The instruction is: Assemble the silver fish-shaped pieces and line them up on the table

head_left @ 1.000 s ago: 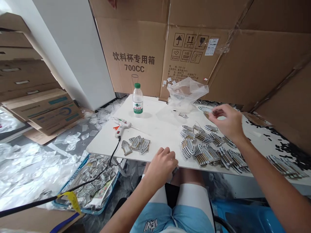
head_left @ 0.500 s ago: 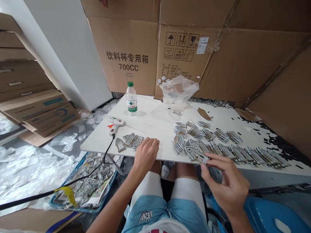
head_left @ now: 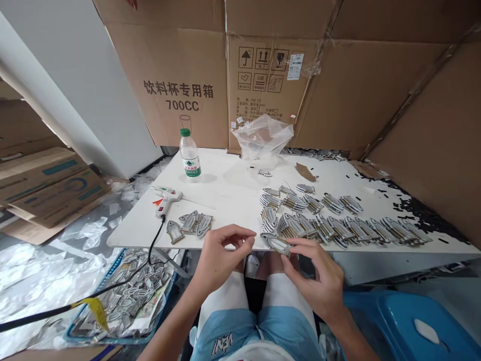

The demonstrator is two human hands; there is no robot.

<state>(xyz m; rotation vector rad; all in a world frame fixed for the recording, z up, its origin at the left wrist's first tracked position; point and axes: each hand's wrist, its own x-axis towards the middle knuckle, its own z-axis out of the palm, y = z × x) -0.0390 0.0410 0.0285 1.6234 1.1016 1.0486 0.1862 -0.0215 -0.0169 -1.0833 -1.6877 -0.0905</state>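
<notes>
Between the thumb and fingers of my right hand point(head_left: 315, 271) is a grey, pointed frame-like piece point(head_left: 275, 243) with a pale middle, held at the table's front edge. My left hand point(head_left: 223, 255) is just left of that piece, apart from it. Its thumb and forefinger are pinched together; whatever may be between them is too small to make out. Rows of similar pieces point(head_left: 338, 228), stacked and overlapping with gold-coloured edges, lie beyond my right hand. A smaller group of the pieces point(head_left: 190, 224) rests to the left of my left hand.
A white glue gun point(head_left: 165, 203) with a black cord lies at the table's left, near a green-capped bottle point(head_left: 190, 158). A clear plastic bag point(head_left: 263, 135) stands against the cardboard point(head_left: 184, 55). Below left, a blue basket point(head_left: 108, 273) holds many pieces. Small black strips point(head_left: 417, 213) are scattered right.
My right hand has brought the grey piece left and away from the rows. My left hand has lifted off the table and turned, thumb and forefinger now pinched towards the piece. The view has shifted right.
</notes>
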